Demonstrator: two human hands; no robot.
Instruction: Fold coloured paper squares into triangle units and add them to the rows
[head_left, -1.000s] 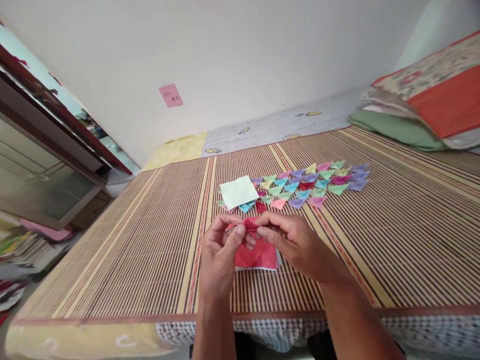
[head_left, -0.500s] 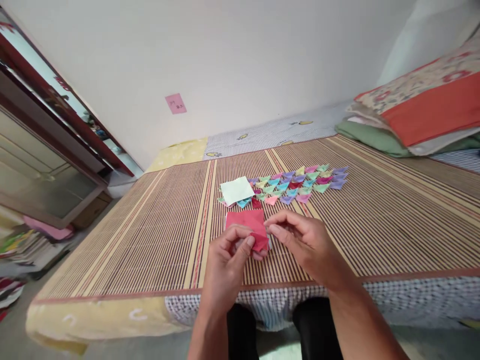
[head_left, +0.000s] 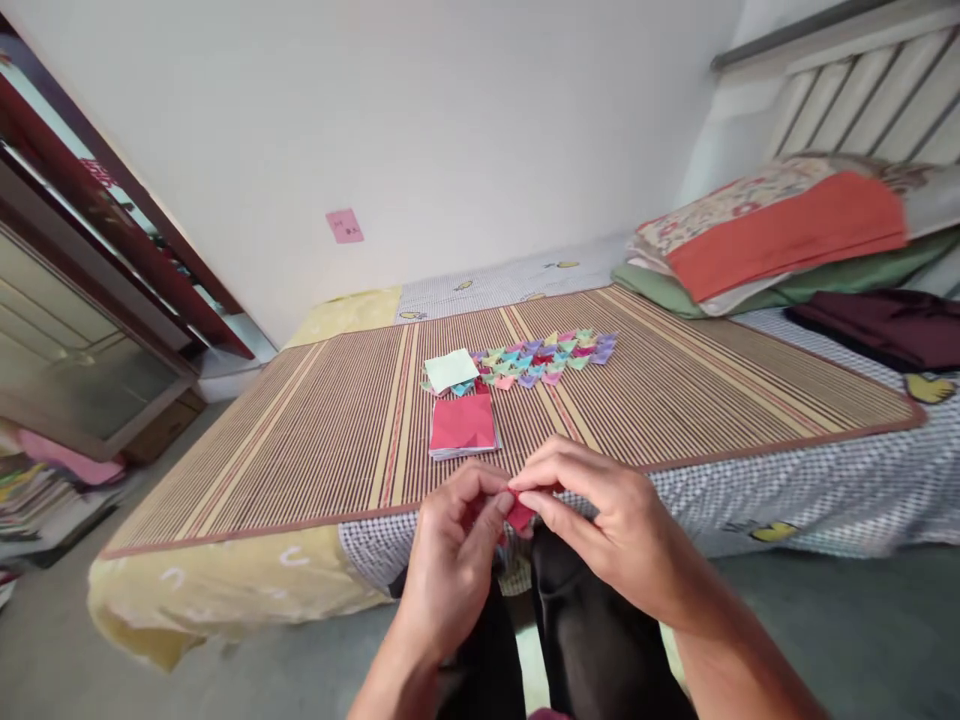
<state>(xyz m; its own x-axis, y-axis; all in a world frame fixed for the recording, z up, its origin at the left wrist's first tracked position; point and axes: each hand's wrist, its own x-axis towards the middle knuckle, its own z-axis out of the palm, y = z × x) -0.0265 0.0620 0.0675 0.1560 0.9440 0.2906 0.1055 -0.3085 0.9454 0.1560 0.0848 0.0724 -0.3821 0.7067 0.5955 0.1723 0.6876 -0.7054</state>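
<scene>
Between my two hands is a small folded piece of red paper, held above my knees just off the mat's front edge. My left hand pinches it with thumb and fingers, and my right hand grips its upper right side with thumb and forefinger. Part of the paper is hidden by my fingers. Beyond them lies a stack of square paper with a red sheet on top. Behind that, a pale green square sheet covers the left end of several rows of folded colourful paper pieces.
A striped woven mat covers the bed. At the right are folded bedding and a dark garment. A pink note is stuck on the wall. A cabinet stands at the left.
My hands have drawn back from the paper stack toward my knees with the red paper. My right fingers, beside the paper before, now grip it. The view has shifted to the right.
</scene>
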